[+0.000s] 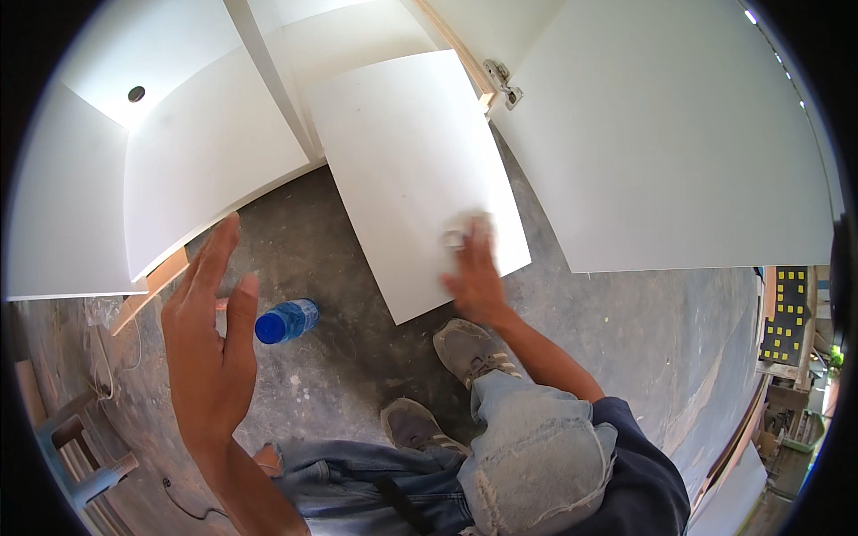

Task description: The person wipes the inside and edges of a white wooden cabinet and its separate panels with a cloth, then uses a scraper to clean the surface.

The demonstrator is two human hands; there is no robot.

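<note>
A white panel (416, 134), perhaps a shelf board, slants out of the cabinet toward me over the floor. My right hand (478, 281) presses on its near right part. Under those fingers is a whitish rag (458, 234), smeared by motion, so its exact form is hard to make out. My left hand (210, 339) is raised over the floor on the left, fingers stretched out and holding nothing. Just right of the left thumb, a clear bottle with a blue cap (286, 322) lies or leans on the floor.
White cabinet compartments (210, 143) fill the far left. On the right a large white door (679, 152) stands swung out, with a metal hinge (502, 82). A blue-grey stool-like frame (89, 478) and a dark cable (183, 509) are at lower left. My shoes (420, 424) are close to the panel.
</note>
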